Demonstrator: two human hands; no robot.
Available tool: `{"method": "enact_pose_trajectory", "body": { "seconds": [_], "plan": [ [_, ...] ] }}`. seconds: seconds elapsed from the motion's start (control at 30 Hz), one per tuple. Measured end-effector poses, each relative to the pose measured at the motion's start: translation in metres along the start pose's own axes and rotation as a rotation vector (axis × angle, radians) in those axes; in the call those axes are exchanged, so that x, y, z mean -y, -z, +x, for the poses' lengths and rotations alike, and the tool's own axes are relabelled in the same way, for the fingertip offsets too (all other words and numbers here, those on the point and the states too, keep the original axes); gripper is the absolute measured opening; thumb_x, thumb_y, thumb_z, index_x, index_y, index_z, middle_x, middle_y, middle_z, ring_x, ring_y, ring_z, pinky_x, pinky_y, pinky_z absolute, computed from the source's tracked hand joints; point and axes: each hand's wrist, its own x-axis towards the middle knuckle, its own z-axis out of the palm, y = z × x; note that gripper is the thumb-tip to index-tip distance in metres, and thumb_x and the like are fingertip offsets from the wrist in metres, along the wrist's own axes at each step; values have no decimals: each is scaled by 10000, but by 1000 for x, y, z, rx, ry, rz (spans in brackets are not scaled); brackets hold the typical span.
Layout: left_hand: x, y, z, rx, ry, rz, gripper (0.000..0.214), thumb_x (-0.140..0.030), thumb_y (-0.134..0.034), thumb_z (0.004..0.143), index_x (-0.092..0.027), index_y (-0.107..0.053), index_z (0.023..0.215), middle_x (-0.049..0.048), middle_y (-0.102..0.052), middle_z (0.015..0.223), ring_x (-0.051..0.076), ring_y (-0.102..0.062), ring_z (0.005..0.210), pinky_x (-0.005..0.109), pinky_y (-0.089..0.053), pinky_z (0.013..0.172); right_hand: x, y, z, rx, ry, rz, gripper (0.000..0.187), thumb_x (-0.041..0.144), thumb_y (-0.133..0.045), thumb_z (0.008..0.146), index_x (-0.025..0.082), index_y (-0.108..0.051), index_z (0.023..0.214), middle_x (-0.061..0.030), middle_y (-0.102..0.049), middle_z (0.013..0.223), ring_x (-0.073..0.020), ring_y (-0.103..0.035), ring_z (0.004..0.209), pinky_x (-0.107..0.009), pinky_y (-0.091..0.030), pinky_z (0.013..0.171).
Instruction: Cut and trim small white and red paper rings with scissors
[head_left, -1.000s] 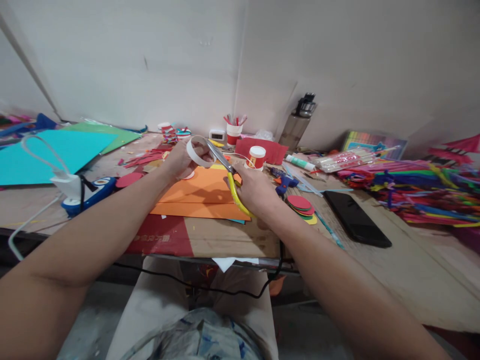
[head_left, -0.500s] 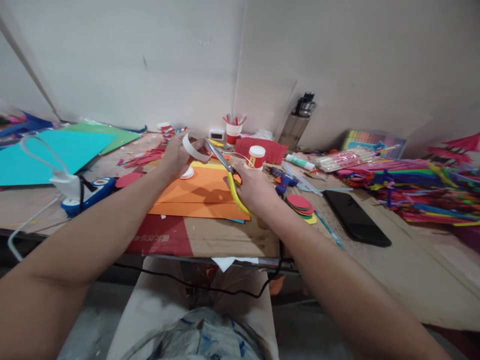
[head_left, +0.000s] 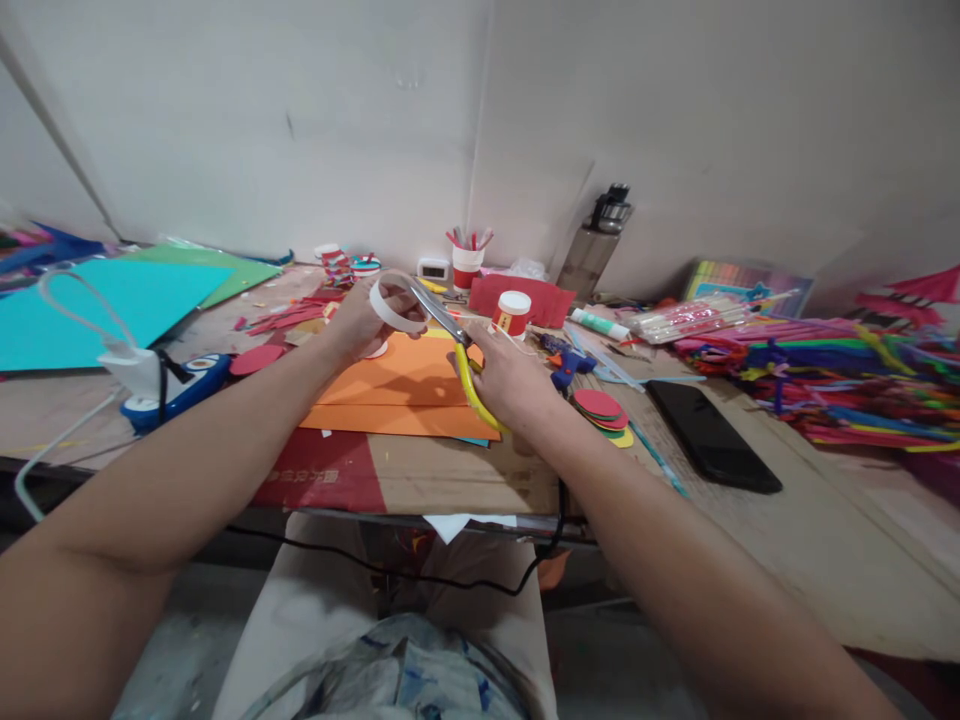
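Observation:
A white paper ring [head_left: 399, 318], like a cut cup rim, is pinched in my left hand [head_left: 358, 318]. My right hand [head_left: 506, 375] grips scissors [head_left: 466, 365] with yellow handles, and their metal blades reach left to the ring. Whether the blades close on its edge I cannot tell. Below both hands lie orange paper sheets [head_left: 397, 385] on cardboard. A red and white paper cup [head_left: 513, 312] stands just beyond my right hand. Behind my left wrist, a white round piece [head_left: 376, 350] is partly hidden.
Right of my arm are stacked paper circles [head_left: 600, 408], a black phone [head_left: 709, 435] and bundled pipe cleaners [head_left: 847, 370]. A dark bottle [head_left: 592, 245] and a cup of strips [head_left: 468, 265] stand at the back. Leftward lie a blue device [head_left: 176, 395] and turquoise paper [head_left: 105, 310].
My left hand and the ring have shifted slightly right and down, toward the scissors. A small striped cup behind my left hand has come into view. My right hand has barely moved.

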Motion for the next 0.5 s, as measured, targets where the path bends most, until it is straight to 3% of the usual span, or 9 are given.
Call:
{"method": "enact_pose_trajectory", "body": {
  "seconds": [0.2, 0.5],
  "plan": [
    [-1, 2, 0, 21, 23, -8, 241, -278, -784, 718, -119, -604, 732, 47, -651, 663, 126, -613, 517, 252, -514, 475, 1, 2, 0, 9, 13, 5, 486, 481, -401, 981, 252, -486, 1401, -111, -642, 1293, -277, -623, 1077, -366, -467, 855],
    [-4, 5, 1, 40, 36, 35, 222, -277, -757, 726, -126, -596, 703, 39, -637, 650, 123, -620, 515, 227, -493, 443, 4, 6, 0, 36, -5, -63, 477, 491, -386, 982, 249, -512, 1373, -111, -708, 1142, -274, -657, 917, -339, -448, 732]
  ]
}}
